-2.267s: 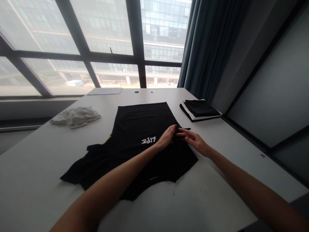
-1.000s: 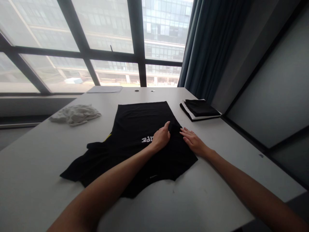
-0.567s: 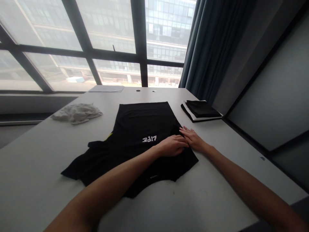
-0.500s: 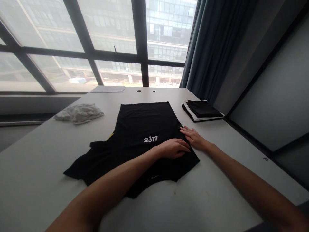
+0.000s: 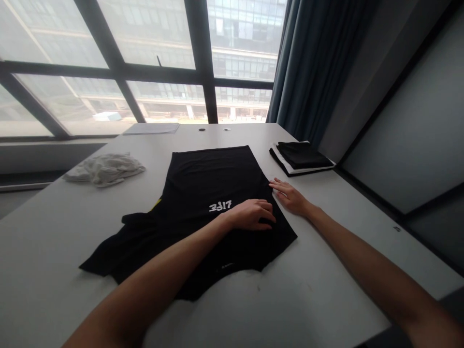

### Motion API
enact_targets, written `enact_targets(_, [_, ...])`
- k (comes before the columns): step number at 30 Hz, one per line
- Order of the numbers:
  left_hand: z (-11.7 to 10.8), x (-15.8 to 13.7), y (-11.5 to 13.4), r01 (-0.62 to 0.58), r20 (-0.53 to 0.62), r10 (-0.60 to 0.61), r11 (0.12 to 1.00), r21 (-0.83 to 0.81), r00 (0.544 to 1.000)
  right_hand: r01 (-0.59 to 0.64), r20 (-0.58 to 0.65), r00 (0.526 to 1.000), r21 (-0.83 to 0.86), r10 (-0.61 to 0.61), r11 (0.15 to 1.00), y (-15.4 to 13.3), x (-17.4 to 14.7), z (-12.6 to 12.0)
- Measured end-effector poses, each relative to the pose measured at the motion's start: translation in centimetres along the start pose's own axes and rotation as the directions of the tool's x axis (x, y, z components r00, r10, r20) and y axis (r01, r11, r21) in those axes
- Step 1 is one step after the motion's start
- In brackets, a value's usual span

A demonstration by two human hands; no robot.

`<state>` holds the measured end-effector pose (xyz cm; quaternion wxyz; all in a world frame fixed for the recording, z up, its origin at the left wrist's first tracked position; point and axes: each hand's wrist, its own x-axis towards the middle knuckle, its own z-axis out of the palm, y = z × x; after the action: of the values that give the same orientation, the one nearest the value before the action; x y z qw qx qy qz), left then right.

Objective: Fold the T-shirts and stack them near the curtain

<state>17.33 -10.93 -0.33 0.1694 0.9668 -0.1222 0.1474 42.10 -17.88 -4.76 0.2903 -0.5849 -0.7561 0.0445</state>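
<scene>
A black T-shirt [image 5: 213, 174] lies spread on the white table, its neck end toward me and its hem toward the window. White lettering, upside down from here, marks its front, and a bit of yellow shows at its left edge. My left hand [image 5: 253, 214] rests on the cloth just right of the lettering, palm down, fingers slightly bent and apart. Beside the shirt's right edge, my right hand [image 5: 290, 197] lies flat with stretched fingers, the fingertips touching the edge near the sleeve. Neither hand grips the fabric.
On the right stands a stack of folded black and white clothes [image 5: 302, 158]. A crumpled pale cloth [image 5: 105, 169] lies at the left of the white table [image 5: 337, 217]. Flat white sheets [image 5: 150, 128] are at the far edge, below the windows. A dark curtain [image 5: 308, 67] hangs beyond.
My left hand has slid slightly left across the shirt, away from its right edge. My right hand stays at that edge. The view has shifted a little.
</scene>
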Motion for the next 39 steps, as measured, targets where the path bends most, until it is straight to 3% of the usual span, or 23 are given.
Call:
enact_targets(6, [-0.3,0.0,0.4,-0.056,0.012,0.055,0.996,0.067,0.998,-0.006,0.087,0.996,-0.031,0.009,0.999,-0.6,-0.4,-0.1])
enact_targets(11, [-0.6,-0.3,0.8,0.031,-0.045,-0.031,0.999,0.010,0.999,-0.021,0.097,0.995,-0.048,0.026,0.999,-0.7,-0.4,-0.1])
enact_targets(16, [-0.5,-0.5,0.8,0.040,-0.010,-0.040,0.999,0.022,0.999,0.001,0.111,0.994,-0.064,0.006,0.998,-0.7,-0.4,-0.2])
enact_targets(18, [-0.3,-0.4,0.5,0.092,-0.070,-0.088,0.993,0.067,0.994,0.010,0.111,0.994,-0.066,-0.003,0.998,-0.7,-0.4,-0.2])
enact_targets(22, [0.8,-0.4,-0.7,0.357,-0.244,-0.314,0.921,0.155,0.918,0.010,0.081,0.997,-0.037,-0.007,0.999,-0.8,-0.4,-0.4])
enact_targets(25, [1.8,-0.8,-1.7,0.480,-0.150,-0.457,0.853,0.204,0.877,0.035,0.011,0.999,0.000,-0.035,0.999,-1.3,-0.4,-0.6])
enact_targets(28, [2.3,-1.2,-2.1,0.518,-0.035,-0.526,0.820,0.245,0.850,0.042,-0.001,0.999,-0.003,-0.042,0.999,-2.3,-0.3,-0.4])
enact_targets(34, [1.5,-1.3,-1.5,0.577,0.004,-0.596,0.779,0.244,0.803,-0.085,0.238,0.964,-0.156,0.121,0.984,-3.8,-0.4,0.7])
enact_targets(37, [1.3,-1.0,-1.2,0.584,-0.028,-0.595,0.777,0.235,0.803,-0.119,0.228,0.961,-0.172,0.156,0.978,-3.7,-0.4,0.8])
enact_targets(39, [1.1,-0.8,-1.3,0.614,-0.130,-0.600,0.761,0.211,0.789,-0.147,0.139,0.975,-0.164,0.170,0.975,-3.4,-0.3,0.5])
